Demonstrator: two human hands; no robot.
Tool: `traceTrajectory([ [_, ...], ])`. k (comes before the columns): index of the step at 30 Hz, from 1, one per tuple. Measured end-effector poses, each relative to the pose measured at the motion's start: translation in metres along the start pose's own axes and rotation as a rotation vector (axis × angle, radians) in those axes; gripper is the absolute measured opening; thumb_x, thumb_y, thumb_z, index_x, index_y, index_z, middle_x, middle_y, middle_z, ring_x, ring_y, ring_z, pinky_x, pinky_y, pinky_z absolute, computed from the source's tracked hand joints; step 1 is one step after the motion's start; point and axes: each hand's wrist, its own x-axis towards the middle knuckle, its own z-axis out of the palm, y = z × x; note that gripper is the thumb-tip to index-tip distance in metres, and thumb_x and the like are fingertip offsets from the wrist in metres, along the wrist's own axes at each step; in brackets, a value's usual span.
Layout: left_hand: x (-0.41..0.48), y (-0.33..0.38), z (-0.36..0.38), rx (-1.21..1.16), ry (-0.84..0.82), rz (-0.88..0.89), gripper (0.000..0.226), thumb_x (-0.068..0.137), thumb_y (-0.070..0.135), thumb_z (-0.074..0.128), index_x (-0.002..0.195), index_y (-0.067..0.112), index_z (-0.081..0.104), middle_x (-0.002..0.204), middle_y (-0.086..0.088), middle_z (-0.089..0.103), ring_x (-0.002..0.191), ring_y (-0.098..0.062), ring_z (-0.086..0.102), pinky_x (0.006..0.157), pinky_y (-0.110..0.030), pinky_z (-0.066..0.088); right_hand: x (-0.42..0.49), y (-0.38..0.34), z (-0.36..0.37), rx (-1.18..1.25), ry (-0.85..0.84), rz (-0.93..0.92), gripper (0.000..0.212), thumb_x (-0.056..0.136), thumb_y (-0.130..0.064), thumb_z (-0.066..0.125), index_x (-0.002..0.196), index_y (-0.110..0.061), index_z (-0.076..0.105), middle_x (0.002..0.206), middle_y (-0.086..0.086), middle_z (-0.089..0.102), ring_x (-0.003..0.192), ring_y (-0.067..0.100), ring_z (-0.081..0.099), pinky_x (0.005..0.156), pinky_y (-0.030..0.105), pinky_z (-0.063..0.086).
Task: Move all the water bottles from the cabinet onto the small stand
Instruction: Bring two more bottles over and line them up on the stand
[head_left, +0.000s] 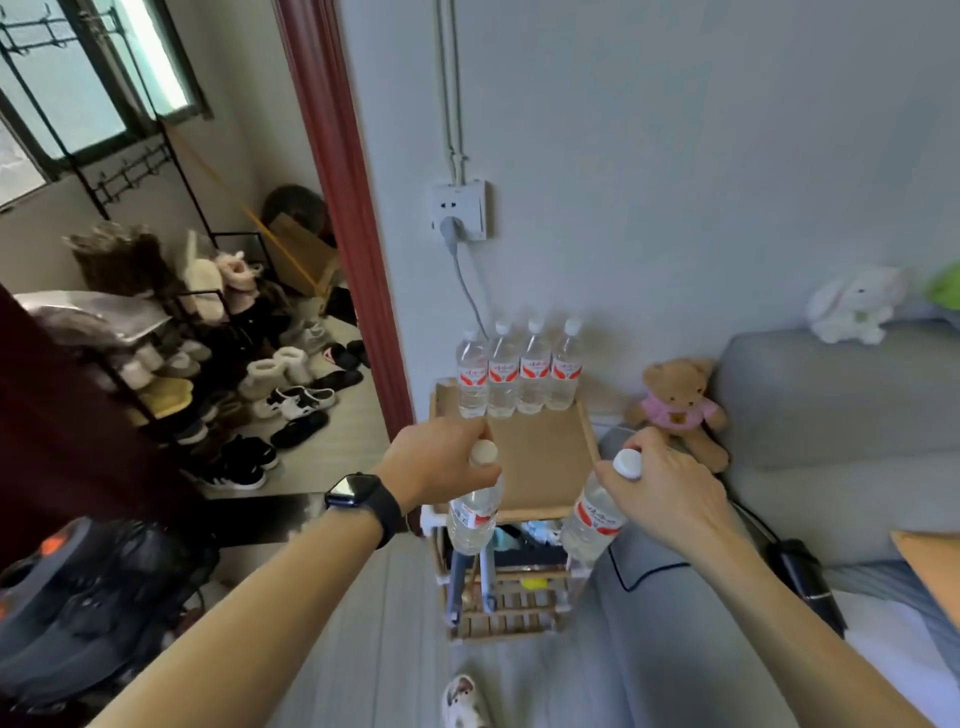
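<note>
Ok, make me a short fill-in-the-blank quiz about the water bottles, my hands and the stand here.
____ clear plastic water bottles with red labels stand in a row on the small wooden stand.
The left hand and the right hand each grip ____ further bottle near its cap.
The brown teddy bear beside the stand wears a ____ shirt.
Missing words: four; one; pink.

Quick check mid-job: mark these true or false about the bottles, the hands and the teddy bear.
1. Four water bottles stand in a row at the back of the small stand. True.
2. The left hand is empty. False: it grips the left bottle by its neck.
3. The right hand grips the right bottle by its neck. True.
4. The teddy bear sits on the stand. False: it leans against the grey sofa, beside the stand.
</note>
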Motion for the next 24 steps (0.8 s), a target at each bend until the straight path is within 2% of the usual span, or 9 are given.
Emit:
traceTrajectory([
  [4, 0.073, -0.009, 0.018, -0.06, -0.056, 0.079, 0.025, 0.085, 0.052, 0.058, 0.102, 0.034, 0.053, 0.086, 0.015, 0.057, 0.078, -0.011, 0.056, 0.064, -0.029, 0.045, 0.064, -0.003, 0.015, -0.037, -0.06, 0.049, 0.034, 0.084, -0.061, 0.053, 0.095, -0.03, 0.045, 0.093, 0.0, 0.066, 0.088, 0.027, 0.061, 0.065, 0.036, 0.043],
  [7, 0.121, -0.011, 0.025, -0.097, -0.113, 0.136, 0.027, 0.086, 0.048, 0.061, 0.106, 0.031, 0.056, 0.087, 0.014, 0.055, 0.081, -0.014, 0.056, 0.071, -0.033, 0.05, 0.102, -0.007, 0.022, -0.006, -0.071, 0.111, 0.03, 0.084, -0.057, 0.053, 0.094, -0.03, 0.045, 0.089, -0.002, 0.063, 0.082, 0.025, 0.058, 0.067, 0.036, 0.043],
  [12, 0.183, -0.008, 0.034, -0.11, -0.176, 0.2, 0.03, 0.086, 0.046, 0.062, 0.112, 0.032, 0.059, 0.097, 0.01, 0.062, 0.085, -0.013, 0.058, 0.075, -0.034, 0.053, 0.155, -0.002, 0.037, 0.056, -0.105, 0.13, 0.026, 0.088, -0.054, 0.051, 0.093, -0.03, 0.044, 0.083, -0.005, 0.058, 0.075, 0.022, 0.053, 0.068, 0.037, 0.044],
  [17, 0.224, -0.003, 0.04, -0.127, -0.196, 0.154, 0.033, 0.085, 0.047, 0.059, 0.115, 0.034, 0.058, 0.105, 0.008, 0.063, 0.09, -0.017, 0.058, 0.073, -0.035, 0.051, 0.202, 0.006, 0.049, 0.054, -0.18, 0.033, 0.025, 0.088, -0.054, 0.05, 0.097, -0.032, 0.043, 0.091, -0.004, 0.061, 0.081, 0.025, 0.06, 0.07, 0.037, 0.046],
  [19, 0.233, 0.002, 0.044, -0.119, -0.203, 0.133, 0.032, 0.086, 0.047, 0.058, 0.116, 0.036, 0.058, 0.106, 0.007, 0.06, 0.091, -0.018, 0.058, 0.073, -0.035, 0.05, 0.216, 0.006, 0.051, 0.045, -0.225, 0.0, 0.025, 0.089, -0.055, 0.049, 0.097, -0.032, 0.041, 0.093, -0.005, 0.061, 0.08, 0.022, 0.057, 0.07, 0.036, 0.045],
  [22, 0.24, 0.009, 0.055, -0.192, -0.152, 0.034, 0.032, 0.087, 0.045, 0.056, 0.117, 0.034, 0.058, 0.111, 0.008, 0.056, 0.093, -0.017, 0.057, 0.073, -0.031, 0.044, 0.233, 0.01, 0.054, 0.054, -0.281, -0.07, 0.024, 0.09, -0.056, 0.048, 0.099, -0.035, 0.039, 0.094, -0.009, 0.058, 0.079, 0.019, 0.053, 0.069, 0.034, 0.038],
  [24, 0.242, 0.012, 0.064, -0.27, -0.105, -0.036, 0.032, 0.084, 0.046, 0.056, 0.114, 0.034, 0.057, 0.11, 0.01, 0.055, 0.091, -0.015, 0.056, 0.071, -0.03, 0.042, 0.242, 0.015, 0.056, 0.118, -0.271, -0.065, 0.027, 0.088, -0.058, 0.051, 0.097, -0.035, 0.042, 0.088, -0.014, 0.055, 0.078, 0.016, 0.052, 0.068, 0.034, 0.04],
])
